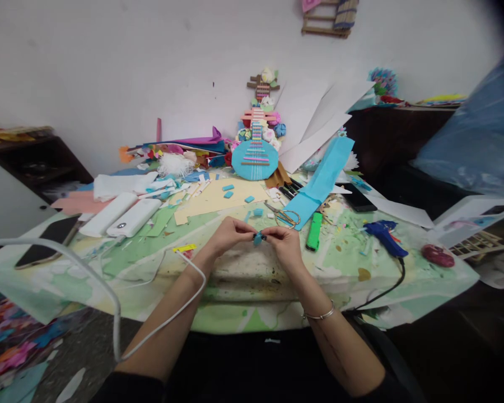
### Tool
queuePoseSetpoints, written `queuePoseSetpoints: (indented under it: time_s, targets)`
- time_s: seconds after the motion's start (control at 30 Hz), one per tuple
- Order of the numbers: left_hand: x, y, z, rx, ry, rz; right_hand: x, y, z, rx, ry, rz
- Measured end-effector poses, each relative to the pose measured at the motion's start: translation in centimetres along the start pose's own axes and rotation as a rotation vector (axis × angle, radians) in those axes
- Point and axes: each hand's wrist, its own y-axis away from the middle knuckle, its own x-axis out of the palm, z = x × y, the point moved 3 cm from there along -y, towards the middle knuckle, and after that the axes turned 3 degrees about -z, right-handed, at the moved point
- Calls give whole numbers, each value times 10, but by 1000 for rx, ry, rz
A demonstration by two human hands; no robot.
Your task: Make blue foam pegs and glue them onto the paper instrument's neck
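Observation:
Near the table's front edge, my left hand (234, 235) and my right hand (282, 240) meet, fingertips pinched on opposite sides of a small blue piece (257, 239). It looks like folded paper, but its exact shape is too small to tell. Just beyond lie a loose blue paper piece (257, 212) and gold-handled scissors (289, 217). A long blue paper strip (319, 184) slants away behind the scissors. Several small blue pieces (228, 188) rest on a cream paper sheet (210, 202). At the back stands a blue, round-bodied paper lute (255, 161) with flowers.
A green utility knife (314, 232) and a blue glue gun (384, 237) with a black cord lie to the right. Phones (50, 238) and white power banks (133, 217) are at left. A white cable (109, 291) loops across my left forearm. Paper scraps cover the back.

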Motion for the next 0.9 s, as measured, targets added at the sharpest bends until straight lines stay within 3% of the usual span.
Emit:
queuePoseSetpoints:
  time_s: [0.23,0.37,0.5,0.9]
  targets:
    - [-1,0,0,54,42,58,1,1,5,-19,12,0]
    - [-1,-1,4,-43,100,54,1,1,7,-33,18,10]
    - [0,-1,5,-134,99,8,0,1,4,-41,22,11]
    - [7,2,-6,-21,-6,-154,1,1,4,-28,15,8]
